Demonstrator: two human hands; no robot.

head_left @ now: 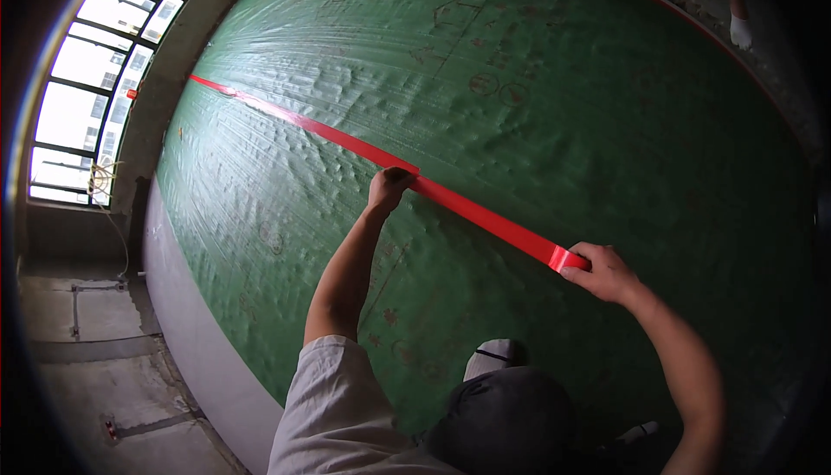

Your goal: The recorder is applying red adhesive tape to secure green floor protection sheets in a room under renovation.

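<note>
One glossy red tape strip (485, 214) ran from pinching left hand (392, 188) to right hand (605, 273) grasping its roll (561, 259); laying seemed underway, pressing-down due.

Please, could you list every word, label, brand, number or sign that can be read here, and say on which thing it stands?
Readable text: none.
Green floor covering: faint printed marks, some inside circles; too faint and blurred to read.
Red tape: no lettering shows.
Tape roll in the right hand: no lettering shows.
</note>
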